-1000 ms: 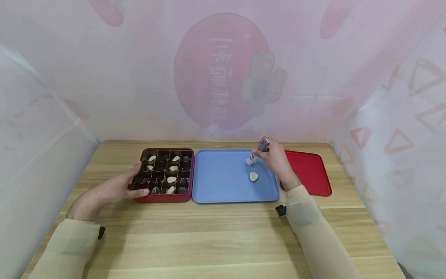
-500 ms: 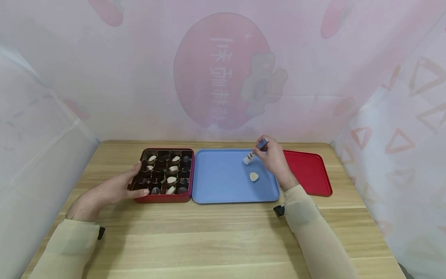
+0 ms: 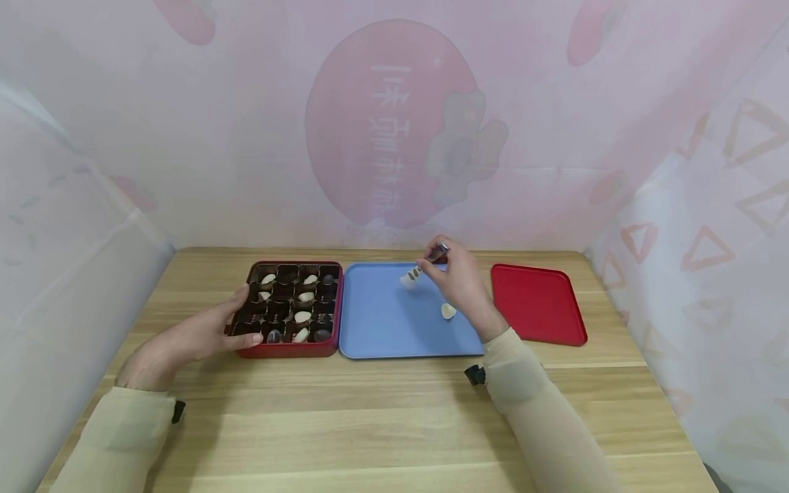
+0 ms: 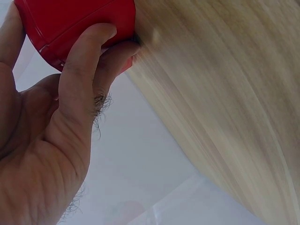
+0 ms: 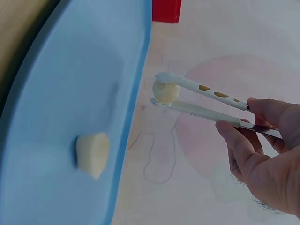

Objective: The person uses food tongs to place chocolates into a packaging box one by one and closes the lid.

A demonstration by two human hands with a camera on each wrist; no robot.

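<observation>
My right hand (image 3: 459,277) grips the handle of a pair of tongs (image 5: 206,88) with white, gold-spotted arms. Between the tips sits a rounded cream-white piece (image 5: 166,92), like a white chocolate, raised over the blue tray (image 3: 382,322). A second cream-white piece (image 3: 448,311) lies on the tray's right part. My left hand (image 3: 197,333) holds the left front corner of a red box (image 3: 290,350), thumb on the front side and fingers along the left side. Inside the box, a dark divided insert carries cream-white and dark pieces in some of its compartments.
A shallow red tray or lid (image 3: 539,305) lies to the right of the blue tray. The box stands close against the blue tray's left edge. Behind the wooden table (image 3: 370,418) hangs a pale pink printed sheet (image 3: 246,137).
My right hand has carried the tongs and the cream-white piece leftward across the blue tray, uncovering more of the red lid. My left hand has stayed at the box.
</observation>
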